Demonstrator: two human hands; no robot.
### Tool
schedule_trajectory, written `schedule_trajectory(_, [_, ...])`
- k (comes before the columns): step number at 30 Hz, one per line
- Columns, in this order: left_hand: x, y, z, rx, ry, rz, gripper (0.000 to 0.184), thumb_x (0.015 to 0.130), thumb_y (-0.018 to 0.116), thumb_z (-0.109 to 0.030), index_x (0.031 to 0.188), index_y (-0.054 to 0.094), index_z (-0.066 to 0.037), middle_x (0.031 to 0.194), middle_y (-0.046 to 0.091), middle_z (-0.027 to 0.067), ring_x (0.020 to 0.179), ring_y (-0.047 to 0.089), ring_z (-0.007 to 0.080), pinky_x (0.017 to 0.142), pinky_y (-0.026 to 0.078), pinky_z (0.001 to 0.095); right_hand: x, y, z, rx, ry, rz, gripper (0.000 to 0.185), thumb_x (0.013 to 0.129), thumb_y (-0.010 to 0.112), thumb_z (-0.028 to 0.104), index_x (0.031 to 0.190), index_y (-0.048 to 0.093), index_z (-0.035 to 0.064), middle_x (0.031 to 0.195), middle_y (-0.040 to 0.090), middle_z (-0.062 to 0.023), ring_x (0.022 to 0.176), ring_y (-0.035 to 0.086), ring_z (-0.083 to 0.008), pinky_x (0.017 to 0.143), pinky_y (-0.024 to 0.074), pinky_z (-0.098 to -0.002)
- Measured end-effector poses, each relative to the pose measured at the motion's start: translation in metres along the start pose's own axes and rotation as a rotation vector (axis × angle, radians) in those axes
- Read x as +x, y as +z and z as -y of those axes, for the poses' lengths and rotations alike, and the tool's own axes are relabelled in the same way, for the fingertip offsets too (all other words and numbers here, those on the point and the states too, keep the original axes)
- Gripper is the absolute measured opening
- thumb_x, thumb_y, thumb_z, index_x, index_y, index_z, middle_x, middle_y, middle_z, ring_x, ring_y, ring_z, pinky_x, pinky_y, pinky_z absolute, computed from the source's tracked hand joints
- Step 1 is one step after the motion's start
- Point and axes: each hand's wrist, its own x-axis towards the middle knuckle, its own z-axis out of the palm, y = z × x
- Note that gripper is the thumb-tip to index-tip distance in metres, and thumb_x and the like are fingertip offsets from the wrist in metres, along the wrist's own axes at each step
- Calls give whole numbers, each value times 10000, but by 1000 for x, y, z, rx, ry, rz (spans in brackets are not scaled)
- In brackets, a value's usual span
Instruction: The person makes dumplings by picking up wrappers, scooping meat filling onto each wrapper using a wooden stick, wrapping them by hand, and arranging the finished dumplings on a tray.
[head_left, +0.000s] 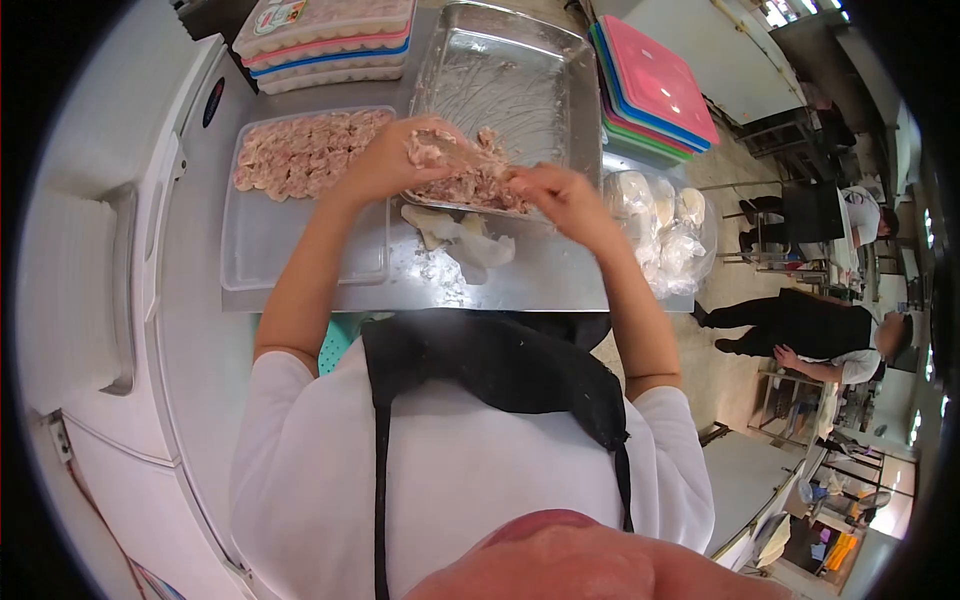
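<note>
Pinkish minced meat filling (487,188) is heaped at the near end of a deep metal pan (585,110). My left hand (392,160) is over the pan's near left corner, fingers curled around a lump of the filling. Whether a wrapper lies under that lump is hard to see. My right hand (565,203) is at the near right edge of the heap, its fingers pinched on something too small to make out. Pale dough wrappers (432,226) and crumpled clear plastic (485,250) lie on the table in front of the pan.
Left of the pan, a plastic tray (300,245) holds rows of filled dumplings (310,150). Stacked dumpling boxes (325,65) stand behind it. Coloured lids (660,80) and plastic-bagged wrappers (660,225) sit at right. Two people (815,325) (865,215) stand farther right.
</note>
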Motion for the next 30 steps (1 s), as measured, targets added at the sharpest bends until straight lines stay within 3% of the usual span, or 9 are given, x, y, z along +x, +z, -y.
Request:
schedule_trajectory(2, [8, 1, 3, 71, 181, 67, 351, 709, 775, -155, 1017, 642, -53, 997, 654, 54, 937, 610, 189, 869, 464, 337, -4, 15, -3, -69, -23, 22, 278, 889, 645, 249, 1070, 671, 40, 890, 672, -150, 787, 629, -252, 719, 479, -306])
schedule_trajectory(5, [9, 5, 20, 277, 237, 17, 345, 721, 763, -151, 1022, 635, -44, 952, 650, 74, 885, 605, 158, 831, 470, 302, 3, -6, -24, -234, -83, 90, 278, 911, 615, 217, 1139, 647, 61, 854, 631, -128, 700, 584, -211, 661, 466, -310])
schedule_trajectory(8, [12, 8, 23, 186, -109, 32, 341, 719, 765, -162, 1009, 637, -36, 931, 669, 68, 858, 605, 136, 799, 475, 283, 0, -22, -13, -487, -117, -20, 261, 894, 613, 205, 1130, 644, 96, 861, 631, -134, 728, 614, -294, 669, 483, -377])
schedule_trajectory(11, [16, 16, 45, 69, -239, -89, 393, 682, 778, -227, 1001, 645, -40, 915, 695, 100, 836, 649, 193, 801, 494, 326, -4, 2, 14, -606, -76, -162, 243, 897, 594, 218, 1121, 641, 135, 840, 621, -132, 756, 615, -335, 680, 485, -414])
schedule_trajectory(13, [18, 19, 51, 34, -243, -43, 461, 685, 780, -240, 1077, 627, -51, 963, 690, 100, 875, 644, 195, 819, 489, 326, -6, 28, -16, -503, -135, -169, 241, 903, 579, 234, 1126, 634, 160, 832, 617, -131, 758, 612, -350, 685, 481, -438])
schedule_trajectory(16, [12, 17, 60, 113, -218, -26, 532, 705, 770, -240, 1179, 592, -77, 1037, 673, 107, 939, 631, 196, 845, 479, 323, -10, 9, -87, -798, 152, 23, 239, 903, 575, 252, 1106, 648, 150, 855, 638, -144, 781, 617, -361, 697, 479, -451])
schedule_trajectory(20, [-5, 9, 17, -37, -122, -59, 579, 737, 747, -221, 1264, 534, -109, 1112, 650, 106, 1003, 609, 197, 871, 467, 321, -20, -26, -47, -476, 354, 23, 294, 906, 567, 308, 1097, 678, 114, 946, 673, -174, 880, 638, -348, 737, 500, -424])
schedule_trajectory(24, [5, 9, 3, -1, -17, -16, 447, 739, 734, -145, 1156, 591, -70, 1088, 642, 52, 988, 579, 147, 879, 452, 298, -17, -28, -11, 21, 179, -31, 307, 915, 580, 308, 1103, 673, 85, 977, 671, -182, 879, 643, -330, 765, 494, -379])
schedule_trajectory(30, [22, 13, 11, 132, -68, 74, 361, 717, 748, -175, 1034, 644, -39, 968, 668, 64, 875, 610, 152, 808, 474, 299, -4, -16, -32, -301, -4, 42, 277, 896, 608, 304, 1089, 680, 120, 909, 672, -149, 791, 636, -326, 713, 500, -360])
